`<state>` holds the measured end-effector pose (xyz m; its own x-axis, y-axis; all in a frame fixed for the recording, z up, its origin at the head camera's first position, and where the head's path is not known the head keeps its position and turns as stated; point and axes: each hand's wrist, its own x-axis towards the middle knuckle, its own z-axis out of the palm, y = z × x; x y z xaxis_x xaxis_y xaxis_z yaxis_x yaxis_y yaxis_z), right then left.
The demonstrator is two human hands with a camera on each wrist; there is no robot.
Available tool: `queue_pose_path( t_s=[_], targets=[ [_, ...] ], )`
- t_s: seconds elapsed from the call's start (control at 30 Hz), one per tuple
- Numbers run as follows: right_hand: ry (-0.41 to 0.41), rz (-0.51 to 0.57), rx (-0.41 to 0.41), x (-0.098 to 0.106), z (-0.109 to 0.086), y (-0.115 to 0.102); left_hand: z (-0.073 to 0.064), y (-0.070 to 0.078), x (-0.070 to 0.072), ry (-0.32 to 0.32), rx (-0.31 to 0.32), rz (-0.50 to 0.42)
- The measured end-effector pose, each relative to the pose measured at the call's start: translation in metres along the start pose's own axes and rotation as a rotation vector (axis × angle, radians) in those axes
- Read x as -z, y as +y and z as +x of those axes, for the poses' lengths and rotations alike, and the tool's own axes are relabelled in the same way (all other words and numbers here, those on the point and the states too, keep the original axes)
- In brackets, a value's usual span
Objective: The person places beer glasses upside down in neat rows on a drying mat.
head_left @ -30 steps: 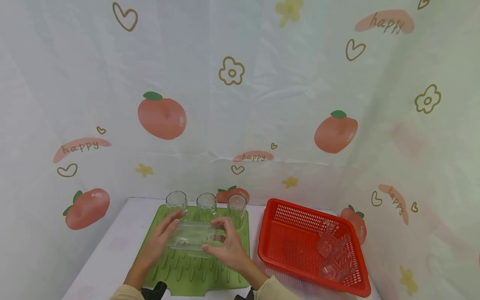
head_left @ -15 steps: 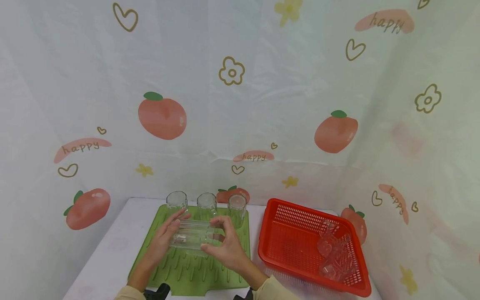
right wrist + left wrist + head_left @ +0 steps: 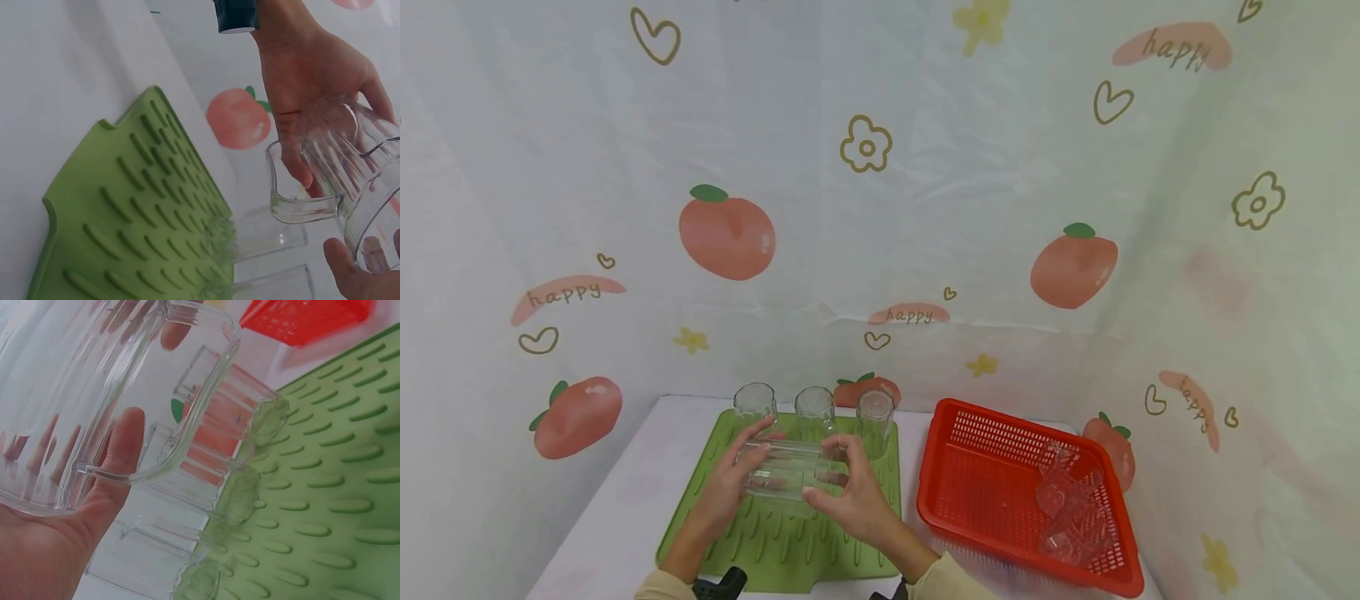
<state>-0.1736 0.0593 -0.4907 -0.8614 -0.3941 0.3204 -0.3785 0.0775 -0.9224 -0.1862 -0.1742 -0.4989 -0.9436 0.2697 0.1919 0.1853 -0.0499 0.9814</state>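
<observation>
A clear glass mug lies sideways between both hands, above a green drying mat. The left hand grips its left end; in the left wrist view the thumb lies by the handle and fingers show through the glass. At the mug's other end, the right hand pinches with thumb and fingers around the open rim, as the right wrist view shows. Three more glass mugs, a left one, a middle one and a right one, stand along the mat's far edge.
To the right of the mat, a red plastic basket holds several clear glass items heaped at its right side. A white cloth covers the table. Behind everything hangs a white curtain printed with fruit.
The left hand has shifted slightly right along the mug, and its thumb has moved further over the glass. The right hand stays nearly in place. The standing mugs and basket have not moved.
</observation>
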Motion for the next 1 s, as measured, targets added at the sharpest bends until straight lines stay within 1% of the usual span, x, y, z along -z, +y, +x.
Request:
queue_pose_path(
  t_s=[0.2, 0.43, 0.57, 0.83, 1.0],
  targets=[
    [-0.015, 0.001, -0.009, 0.0006, 0.0000, 0.0020, 0.0002, 0.0007, -0.0022, 0.025, -0.018, 0.020],
    [-0.041, -0.043, -0.046, 0.0020, -0.0008, 0.0054, -0.0013, 0.0031, -0.0055, 0.052, 0.008, 0.081],
    [-0.043, -0.074, -0.051, 0.0028, -0.0017, 0.0059, -0.0014, 0.0030, -0.0072, 0.067, 0.014, 0.094],
    [-0.049, -0.177, -0.025, 0.0035, -0.0030, 0.0036, -0.0024, 0.0026, -0.0076, 0.087, 0.016, 0.101],
    [-0.089, -0.265, -0.018, 0.0024, -0.0040, 0.0014, -0.0023, 0.0018, -0.0077, 0.115, 0.009, 0.127]
  ],
)
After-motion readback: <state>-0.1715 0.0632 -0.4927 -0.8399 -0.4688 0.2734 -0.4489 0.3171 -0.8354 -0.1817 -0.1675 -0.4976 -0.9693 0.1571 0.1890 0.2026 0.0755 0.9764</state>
